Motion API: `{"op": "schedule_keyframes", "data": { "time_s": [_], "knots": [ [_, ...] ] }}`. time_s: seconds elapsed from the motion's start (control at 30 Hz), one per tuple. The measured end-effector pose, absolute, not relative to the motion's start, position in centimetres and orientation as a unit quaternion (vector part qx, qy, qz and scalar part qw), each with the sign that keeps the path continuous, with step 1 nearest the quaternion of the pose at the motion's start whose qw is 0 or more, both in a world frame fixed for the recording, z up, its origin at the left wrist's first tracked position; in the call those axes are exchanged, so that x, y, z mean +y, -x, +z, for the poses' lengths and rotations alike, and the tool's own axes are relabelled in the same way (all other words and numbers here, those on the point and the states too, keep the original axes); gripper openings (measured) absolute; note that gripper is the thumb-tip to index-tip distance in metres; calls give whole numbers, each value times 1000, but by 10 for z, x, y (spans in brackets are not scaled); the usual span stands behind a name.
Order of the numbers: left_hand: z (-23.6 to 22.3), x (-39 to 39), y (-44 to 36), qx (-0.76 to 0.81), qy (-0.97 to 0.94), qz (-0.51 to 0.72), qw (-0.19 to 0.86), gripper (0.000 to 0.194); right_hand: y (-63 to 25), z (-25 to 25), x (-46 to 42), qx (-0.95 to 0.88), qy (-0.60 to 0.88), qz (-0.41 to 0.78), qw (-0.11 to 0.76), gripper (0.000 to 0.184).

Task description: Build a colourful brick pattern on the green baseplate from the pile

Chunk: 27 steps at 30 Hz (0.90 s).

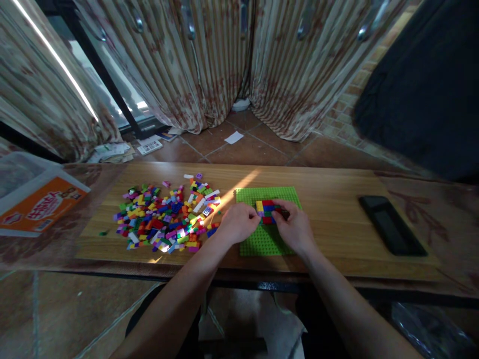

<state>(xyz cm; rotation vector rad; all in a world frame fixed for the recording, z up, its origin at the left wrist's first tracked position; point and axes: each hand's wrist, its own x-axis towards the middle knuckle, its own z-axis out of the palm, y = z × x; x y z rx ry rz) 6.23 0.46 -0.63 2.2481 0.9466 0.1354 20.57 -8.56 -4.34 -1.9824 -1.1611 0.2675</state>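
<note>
A green studded baseplate [258, 247] lies on the wooden board. On it sits a small build of toy bricks [266, 205] in yellow, red, blue and green. My right hand [295, 227] reaches in from the right, its thumb and forefinger closed around the right side of this build. At the build's left edge, my left hand [239, 222] is closed, thumb and forefinger pinched together near a pale brick. Whatever those left fingertips hold, if anything, is hidden. Part of the build is covered by the right fingers.
Left of the baseplate spreads a heap of loose coloured bricks [157, 224]. A black phone-like device [391, 224] lies toward the right end of the wooden board [337, 199]. At far left stands a clear plastic box with an orange label [45, 204]. Curtains [220, 60] hang behind.
</note>
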Motion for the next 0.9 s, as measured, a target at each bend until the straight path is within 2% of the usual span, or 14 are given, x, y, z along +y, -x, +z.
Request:
{"op": "schedule_keyframes", "data": {
  "time_s": [0.27,0.43,0.57,0.73,0.8,0.9],
  "knots": [
    [-10,1,-63,365,-867,74,332,26,-210,-53,-82,-442,764,117,456,30],
    [-9,-4,-59,379,-862,81,326,26,-214,-67,-75,-405,724,171,531,43],
    [6,-5,-47,384,-857,108,327,32,-220,-81,-70,-364,700,187,586,45],
    [29,-40,-3,410,-838,133,334,28,-229,-87,-83,-324,668,209,636,40],
    [32,-75,25,421,-838,73,338,25,-231,-84,-92,-324,655,212,649,37],
    [36,-144,67,452,-807,-129,357,18,-235,-75,-103,-326,633,214,668,36]
  ]
}}
